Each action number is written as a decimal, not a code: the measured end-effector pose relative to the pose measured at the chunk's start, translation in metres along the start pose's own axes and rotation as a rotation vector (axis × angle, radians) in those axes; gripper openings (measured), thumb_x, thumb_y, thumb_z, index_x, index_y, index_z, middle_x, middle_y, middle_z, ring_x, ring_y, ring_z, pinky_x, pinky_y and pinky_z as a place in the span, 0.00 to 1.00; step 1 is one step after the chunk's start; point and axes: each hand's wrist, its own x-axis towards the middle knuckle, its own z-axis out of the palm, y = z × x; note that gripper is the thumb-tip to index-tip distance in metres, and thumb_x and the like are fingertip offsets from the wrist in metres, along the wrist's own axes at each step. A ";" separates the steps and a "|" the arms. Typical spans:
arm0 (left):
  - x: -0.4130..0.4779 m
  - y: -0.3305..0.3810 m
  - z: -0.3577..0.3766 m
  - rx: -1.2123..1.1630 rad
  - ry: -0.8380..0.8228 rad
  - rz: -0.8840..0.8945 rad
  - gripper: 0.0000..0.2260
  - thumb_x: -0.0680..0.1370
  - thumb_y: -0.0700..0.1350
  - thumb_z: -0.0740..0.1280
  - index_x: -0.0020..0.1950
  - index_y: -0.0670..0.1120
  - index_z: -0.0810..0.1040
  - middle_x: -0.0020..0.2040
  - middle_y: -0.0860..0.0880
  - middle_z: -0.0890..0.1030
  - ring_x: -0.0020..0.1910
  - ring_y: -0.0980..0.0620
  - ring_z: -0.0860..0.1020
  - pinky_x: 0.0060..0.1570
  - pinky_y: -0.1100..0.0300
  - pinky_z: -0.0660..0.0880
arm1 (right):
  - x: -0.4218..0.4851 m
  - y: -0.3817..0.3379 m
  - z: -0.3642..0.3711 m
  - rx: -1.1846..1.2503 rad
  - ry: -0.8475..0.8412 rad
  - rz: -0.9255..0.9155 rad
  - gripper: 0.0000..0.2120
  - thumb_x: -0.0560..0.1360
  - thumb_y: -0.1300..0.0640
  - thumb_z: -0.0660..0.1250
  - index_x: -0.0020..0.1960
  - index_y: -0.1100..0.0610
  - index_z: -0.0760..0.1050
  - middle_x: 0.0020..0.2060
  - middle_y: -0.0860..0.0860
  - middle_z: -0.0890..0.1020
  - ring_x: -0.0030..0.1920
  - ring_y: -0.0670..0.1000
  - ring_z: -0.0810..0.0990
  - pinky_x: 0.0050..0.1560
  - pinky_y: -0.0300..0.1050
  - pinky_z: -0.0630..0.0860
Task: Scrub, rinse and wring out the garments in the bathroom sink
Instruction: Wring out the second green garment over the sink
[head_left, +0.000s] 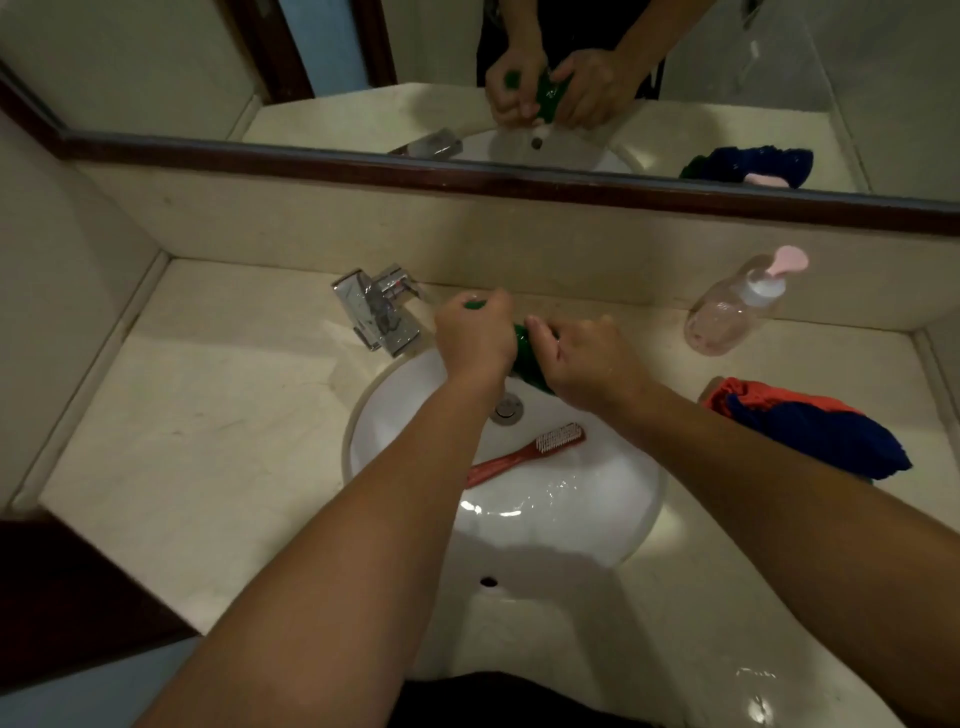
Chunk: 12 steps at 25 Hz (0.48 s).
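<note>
Wringing cloth (525, 358) over sink (571, 525), clenched in left hand (475, 338) and right hand (589, 364). Likely soft, soggy, slippery; grip ends.

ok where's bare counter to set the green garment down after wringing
The widest bare patch is the counter left of the basin, between the faucet and the side wall. A smaller strip lies front right, in front of the blue and orange garments. The right rear is crowded by those and the pump bottle; the brush lies in the basin.

Free counter (208, 441) left of sink (571, 525); faucet (376, 312) behind, bottle (732, 306) and clothes (810, 426) right.
</note>
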 end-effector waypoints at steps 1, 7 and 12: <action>0.002 -0.002 0.001 -0.002 0.012 -0.051 0.08 0.76 0.41 0.67 0.36 0.47 0.74 0.38 0.46 0.78 0.38 0.47 0.77 0.43 0.49 0.78 | 0.003 0.004 0.004 -0.032 -0.016 -0.015 0.23 0.84 0.44 0.50 0.37 0.51 0.73 0.28 0.56 0.78 0.27 0.55 0.71 0.32 0.44 0.65; 0.010 -0.004 -0.011 0.110 -0.058 0.029 0.07 0.78 0.43 0.67 0.40 0.46 0.77 0.39 0.46 0.78 0.38 0.49 0.76 0.39 0.56 0.74 | -0.004 -0.007 0.016 0.007 -0.009 0.093 0.23 0.86 0.47 0.53 0.40 0.56 0.75 0.29 0.53 0.76 0.29 0.55 0.75 0.33 0.45 0.67; 0.009 -0.008 -0.043 -0.001 -0.333 0.155 0.13 0.78 0.52 0.72 0.37 0.47 0.78 0.37 0.45 0.80 0.38 0.47 0.79 0.49 0.43 0.81 | -0.025 -0.021 0.007 0.760 -0.163 0.526 0.24 0.82 0.38 0.57 0.49 0.56 0.81 0.38 0.60 0.85 0.35 0.57 0.86 0.31 0.48 0.80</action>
